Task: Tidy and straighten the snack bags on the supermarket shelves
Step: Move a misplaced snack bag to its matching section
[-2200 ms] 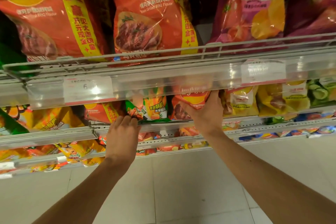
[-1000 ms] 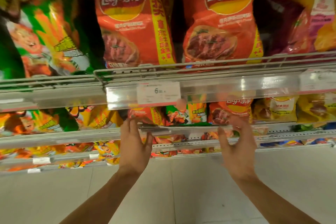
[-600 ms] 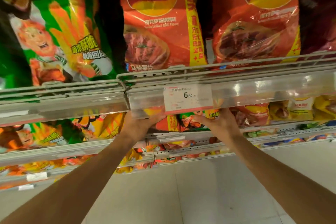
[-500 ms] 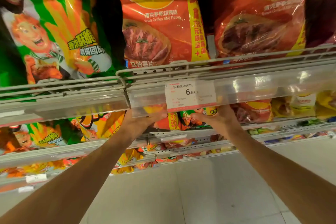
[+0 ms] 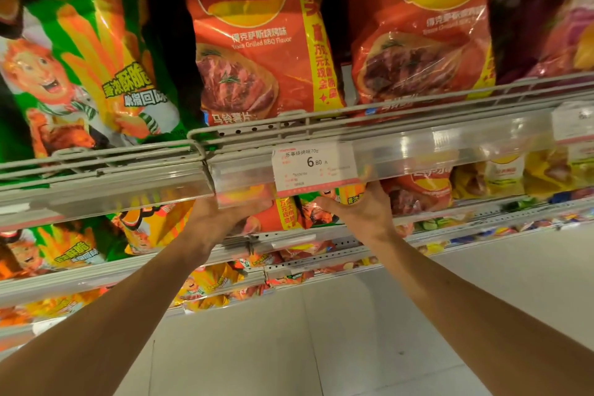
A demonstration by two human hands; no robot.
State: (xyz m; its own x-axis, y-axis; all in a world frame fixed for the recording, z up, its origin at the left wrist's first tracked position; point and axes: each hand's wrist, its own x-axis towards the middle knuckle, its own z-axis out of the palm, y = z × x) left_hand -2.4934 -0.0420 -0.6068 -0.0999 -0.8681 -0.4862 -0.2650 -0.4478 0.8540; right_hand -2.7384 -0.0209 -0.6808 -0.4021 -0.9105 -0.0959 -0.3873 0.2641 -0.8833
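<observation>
Two hands reach up under the upper shelf rail [image 5: 418, 151]. Left hand [image 5: 218, 219] at 9 o'clock of a small red Lay's bag [image 5: 273, 215], right hand [image 5: 360, 212] at 3 o'clock, on a green bag [image 5: 316, 210]; fingertips hidden behind price tag [image 5: 313, 167], so grip can't be told. Red bag: upright, glossy, yellow side strip, on 2nd shelf.
</observation>
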